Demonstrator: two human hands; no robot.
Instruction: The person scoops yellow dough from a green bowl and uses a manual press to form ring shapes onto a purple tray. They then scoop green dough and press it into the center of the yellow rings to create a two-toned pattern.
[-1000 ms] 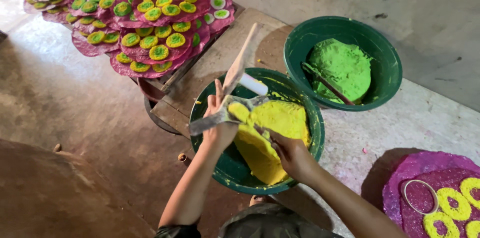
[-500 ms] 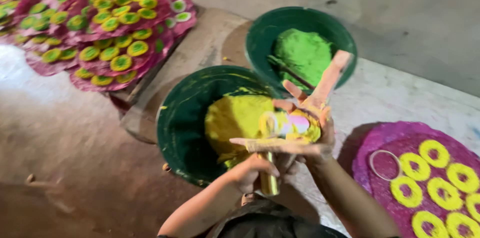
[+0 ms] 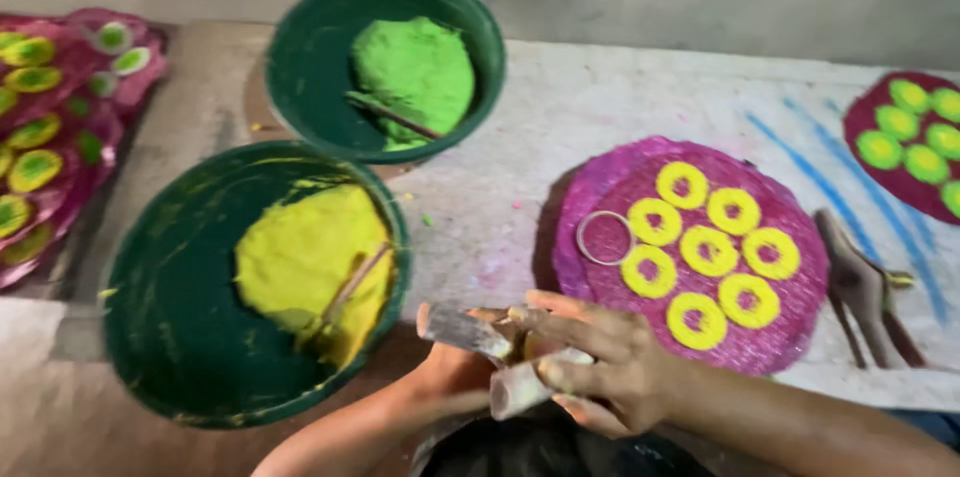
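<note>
My left hand (image 3: pixel 450 377) and my right hand (image 3: pixel 610 367) are pressed together near the bottom edge, just in front of my body. The left hand grips a small pale tube (image 3: pixel 465 329) that sticks out to the left. The right hand's fingers curl over a second pale tube (image 3: pixel 515 389) pointing down and left. Left of the hands stands a dark green bowl (image 3: pixel 160 337) with a heap of yellow powder (image 3: pixel 295 257) and a thin stick (image 3: pixel 350 287) lying in it. To the right lies a magenta disc (image 3: pixel 600 187) with several yellow rings.
A second green bowl (image 3: pixel 300 57) farther back holds green powder (image 3: pixel 415 67) and a stick (image 3: pixel 385 115). A metal ring (image 3: pixel 603 237) rests on the magenta disc. More decorated magenta discs lie at the far left (image 3: pixel 60 137) and far right (image 3: pixel 870 107). A dark brown object (image 3: pixel 860 287) lies at right.
My hands have pulled back from over the yellow bowl toward my body. The flat stick held up earlier is no longer raised. The view has swung right.
</note>
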